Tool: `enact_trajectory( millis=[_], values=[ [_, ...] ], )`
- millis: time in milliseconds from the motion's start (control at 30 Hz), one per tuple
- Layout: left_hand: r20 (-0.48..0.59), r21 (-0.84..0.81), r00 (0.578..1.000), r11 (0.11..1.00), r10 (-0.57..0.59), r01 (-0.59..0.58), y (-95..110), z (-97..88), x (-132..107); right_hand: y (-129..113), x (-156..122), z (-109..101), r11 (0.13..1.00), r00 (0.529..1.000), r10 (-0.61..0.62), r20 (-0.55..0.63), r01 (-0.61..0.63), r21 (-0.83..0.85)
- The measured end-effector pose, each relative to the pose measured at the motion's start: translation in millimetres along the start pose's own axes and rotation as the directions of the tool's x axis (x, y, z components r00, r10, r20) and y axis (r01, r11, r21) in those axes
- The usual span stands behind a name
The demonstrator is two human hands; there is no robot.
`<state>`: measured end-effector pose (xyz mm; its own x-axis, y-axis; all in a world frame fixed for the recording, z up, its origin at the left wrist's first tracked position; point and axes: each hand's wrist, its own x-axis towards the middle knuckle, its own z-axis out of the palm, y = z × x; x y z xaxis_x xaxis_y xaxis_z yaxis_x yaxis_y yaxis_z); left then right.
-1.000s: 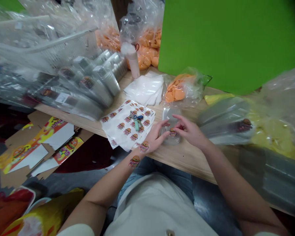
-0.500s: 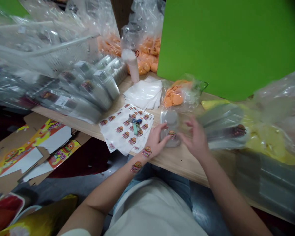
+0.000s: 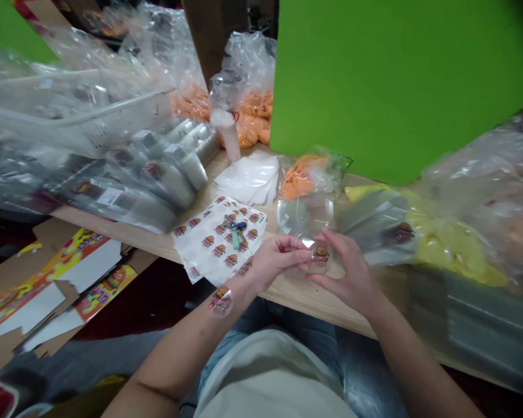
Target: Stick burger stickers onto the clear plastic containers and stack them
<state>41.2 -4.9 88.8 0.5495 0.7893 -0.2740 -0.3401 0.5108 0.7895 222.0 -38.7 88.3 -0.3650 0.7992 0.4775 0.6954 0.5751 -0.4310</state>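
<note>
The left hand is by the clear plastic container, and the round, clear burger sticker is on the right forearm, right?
Not quite: the round, clear burger sticker is on the left forearm, as the head view shows. The left hand is by the clear plastic container.

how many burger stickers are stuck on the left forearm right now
1. The round burger sticker sits on the upper side of the left forearm, towards the wrist. Any on the underside would be hidden.
</note>
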Motion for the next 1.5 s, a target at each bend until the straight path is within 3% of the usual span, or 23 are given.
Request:
enact_trajectory(
  millis=[67, 133, 167, 233, 267, 333, 400, 467, 533, 600, 633, 667, 733, 867, 1000, 1100, 1200, 1267, 1300, 1367, 1433, 1500],
  values=[
    [0.061, 0.203, 0.997, 0.977, 0.052, -0.064, -2, 8.2, 6, 2, -6, -21, 0.99, 0.997, -0.072, 0.021, 0.074, -0.122],
    [0.067, 0.513, 0.977, 0.832, 0.205, -0.21, -5, 9.5, 15, 11, -8, -50, 0.973, 0.997, -0.071, 0.012, 0.072, -0.217],
    [0.069, 0.68, 0.948, 0.68, 0.31, -0.272, -8, 7.3, 21, 19, -7, -66, 0.965, 0.999, -0.034, -0.017, 0.028, -0.261],
    [0.123, 0.92, 0.876, 0.279, 0.466, -0.277, -15, -2.4, 35, 42, -5, -98, 0.939, 0.995, 0.064, -0.072, -0.084, -0.333],
    [0.163, 0.969, 0.867, 0.09, 0.472, -0.231, -19, -9.4, 42, 55, -4, -111, 0.928, 0.992, 0.116, -0.042, -0.123, -0.351],
    [0.218, 0.971, 0.903, -0.176, 0.37, -0.162, -27, -25.0, 55, 80, -3, -129, 0.923, 0.963, 0.242, 0.12, -0.19, -0.334],
    [0.264, 0.932, 0.931, -0.314, 0.251, -0.179, -30, -39.7, 60, 97, -7, -135, 0.92, 0.909, 0.336, 0.245, -0.262, -0.29],
    [0.326, 0.899, 0.931, -0.359, 0.166, -0.251, -27, -48.9, 55, 100, -15, -131, 0.918, 0.915, 0.341, 0.214, -0.275, -0.285],
    [0.375, 0.888, 0.92, -0.328, 0.113, -0.322, -20, -49.2, 43, 86, -22, -118, 0.902, 0.962, 0.273, -0.015, -0.262, -0.343],
    [0.394, 0.901, 0.912, -0.243, 0.111, -0.359, -12, -41.2, 30, 59, -23, -97, 0.888, 0.938, 0.21, -0.274, -0.301, -0.348],
    [0.402, 0.908, 0.906, -0.188, 0.135, -0.375, -9, -35.6, 26, 43, -20, -84, 0.9, 0.921, 0.203, -0.333, -0.31, -0.306],
    [0.391, 0.919, 0.902, -0.137, 0.185, -0.371, -7, -30.1, 24, 26, -15, -70, 0.932, 0.93, 0.2, -0.307, -0.278, -0.232],
    [0.356, 0.933, 0.897, -0.053, 0.262, -0.355, -6, -21.9, 24, -7, 0, -38, 0.989, 0.985, 0.128, -0.118, -0.136, -0.061],
    [0.297, 0.931, 0.87, 0.084, 0.395, -0.356, -14, -19.3, 26, -50, 32, 17, 0.998, 0.998, -0.009, 0.064, 0.005, 0.058],
    [0.285, 0.911, 0.84, 0.142, 0.461, -0.387, -18, -30.9, 25, -60, 38, 26, 0.983, 0.991, -0.057, 0.119, 0.035, 0.18],
    [0.214, 0.878, 0.862, 0.297, 0.459, -0.376, -10, -43.3, 21, -53, 32, 10, 0.934, 0.994, 0.054, 0.09, -0.082, 0.348],
    [0.05, 0.689, 0.926, 0.658, 0.373, -0.303, 0, -48.2, 4, -39, 30, -3, 0.891, 0.965, 0.208, 0.157, -0.253, 0.378],
    [0.039, 0.506, 0.963, 0.826, 0.267, -0.25, 0, -43.3, -11, -30, 31, -2, 0.9, 0.944, 0.199, 0.262, -0.282, 0.332],
    [0.035, 0.453, 0.968, 0.86, 0.247, -0.236, -2, -38.7, -17, -27, 31, 2, 0.898, 0.932, 0.192, 0.309, -0.293, 0.328],
    [-0.039, 0.396, 0.963, 0.889, 0.266, -0.229, -9, -27.8, -26, -22, 29, 14, 0.841, 0.919, 0.264, 0.292, -0.367, 0.397],
    [-0.153, 0.332, 0.948, 0.918, 0.279, -0.217, -19, -19.6, -28, -19, 24, 27, 0.694, 0.871, 0.409, 0.271, -0.49, 0.528],
    [-0.191, 0.31, 0.946, 0.931, 0.262, -0.195, -27, -19.6, -25, -13, 16, 37, 0.526, 0.795, 0.53, 0.294, -0.581, 0.621]
  ],
)
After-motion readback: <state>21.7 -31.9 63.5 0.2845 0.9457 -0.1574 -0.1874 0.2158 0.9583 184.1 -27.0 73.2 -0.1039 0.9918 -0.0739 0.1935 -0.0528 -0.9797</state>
